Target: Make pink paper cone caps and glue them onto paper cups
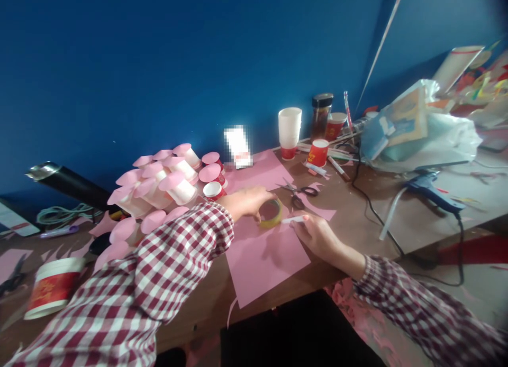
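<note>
1 head-worn view — forward and down, close above the table point(349, 219), facing the blue wall point(178, 55).

Sheet point(265, 266) on table point(345, 211), tape roll point(279, 218) over its back part. Scissors point(298, 191) behind right; cup cluster point(159, 183) left; cup stack point(290, 130) farther back; glue gun point(433, 192) far right.

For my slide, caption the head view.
Left hand on tape, right hand holding a white stick, over pink paper.

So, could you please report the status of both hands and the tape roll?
Left hand on tape roll. Right hand holding slim white item. Tape roll over pink paper. Scissors just beyond, seemingly not blocking.
</note>
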Available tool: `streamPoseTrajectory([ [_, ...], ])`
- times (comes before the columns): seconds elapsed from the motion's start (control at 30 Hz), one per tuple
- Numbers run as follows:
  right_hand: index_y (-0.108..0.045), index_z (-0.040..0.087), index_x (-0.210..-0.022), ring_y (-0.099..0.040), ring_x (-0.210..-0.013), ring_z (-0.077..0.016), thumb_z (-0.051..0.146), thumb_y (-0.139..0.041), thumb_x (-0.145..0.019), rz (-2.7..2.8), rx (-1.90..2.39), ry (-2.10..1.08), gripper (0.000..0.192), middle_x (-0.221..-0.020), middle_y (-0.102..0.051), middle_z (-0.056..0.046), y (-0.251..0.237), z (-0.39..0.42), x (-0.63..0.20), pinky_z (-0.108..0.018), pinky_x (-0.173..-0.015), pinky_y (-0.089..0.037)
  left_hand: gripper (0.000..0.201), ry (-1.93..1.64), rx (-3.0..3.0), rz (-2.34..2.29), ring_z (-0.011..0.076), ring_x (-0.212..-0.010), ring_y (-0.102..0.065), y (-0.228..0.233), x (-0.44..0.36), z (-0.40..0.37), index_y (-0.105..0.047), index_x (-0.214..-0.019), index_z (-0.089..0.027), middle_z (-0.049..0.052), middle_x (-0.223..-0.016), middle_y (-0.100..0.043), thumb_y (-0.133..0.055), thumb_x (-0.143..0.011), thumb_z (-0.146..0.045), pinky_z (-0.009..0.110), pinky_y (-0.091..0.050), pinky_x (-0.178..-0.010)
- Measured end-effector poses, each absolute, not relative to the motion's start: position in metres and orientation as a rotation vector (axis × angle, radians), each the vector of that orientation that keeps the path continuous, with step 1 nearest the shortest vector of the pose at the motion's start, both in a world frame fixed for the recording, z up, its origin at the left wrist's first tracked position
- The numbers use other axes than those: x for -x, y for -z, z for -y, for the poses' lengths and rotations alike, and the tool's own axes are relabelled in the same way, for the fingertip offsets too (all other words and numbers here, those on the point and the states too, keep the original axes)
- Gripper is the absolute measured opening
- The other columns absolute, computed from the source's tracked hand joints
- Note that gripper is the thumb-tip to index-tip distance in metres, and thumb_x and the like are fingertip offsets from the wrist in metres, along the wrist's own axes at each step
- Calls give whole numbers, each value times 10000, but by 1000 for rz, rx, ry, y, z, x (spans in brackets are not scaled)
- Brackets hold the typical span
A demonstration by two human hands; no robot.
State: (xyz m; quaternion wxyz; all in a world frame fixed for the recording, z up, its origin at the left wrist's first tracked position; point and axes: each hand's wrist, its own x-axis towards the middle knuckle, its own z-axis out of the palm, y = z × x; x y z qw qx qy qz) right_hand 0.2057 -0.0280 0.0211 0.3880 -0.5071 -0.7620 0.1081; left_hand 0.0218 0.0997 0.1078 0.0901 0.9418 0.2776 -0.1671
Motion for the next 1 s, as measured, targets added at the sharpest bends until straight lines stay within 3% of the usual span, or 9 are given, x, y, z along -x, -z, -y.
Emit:
streamPoseTrajectory([
  [0.27,-605,149,-909,-622,-584,-156,273,-459,-894,1748,1420,-277,192,-690,-663,-42,-27,30,-216,-245,-564,-496,816,536,-2784,-848,251,-989,-527,-110,-24,-98,-407,-1316,-282,69,-1134,-546,-764,-582,-316,293,-405,-730],
  [0.53,-578,168,-1046,-623,-851,-183,180,-486,-862,1995,1187,-295,206,-957,-661,-75,-37,53,-201,-290,-761,-497,788,477,-2775,-800,261,-1027,-505,-100,-21,-104,-416,-1303,-285,64,-1142,-536,-756,-592,-299,323,-398,-800],
  [0.7,-543,145,-1143,-606,-834,-217,182,-418,-899,2282,1110,-255,276,-927,-655,-101,-40,54,-173,-365,-748,-510,806,531,-2795,-829,271,-1052,-494,-105,-24,-100,-416,-1307,-266,80,-1169,-533,-764,-580,-265,343,-402,-815],
  [1.0,-539,68,-1153,-616,-945,-235,142,-390,-912,2459,1065,20,293,-1057,-647,-166,-26,37,-142,-360,-793,-540,711,554,-2759,-858,244,-1044,-509,-121,-27,-87,-480,-1253,-237,59,-1129,-575,-748,-599,-158,304,-404,-832],
])
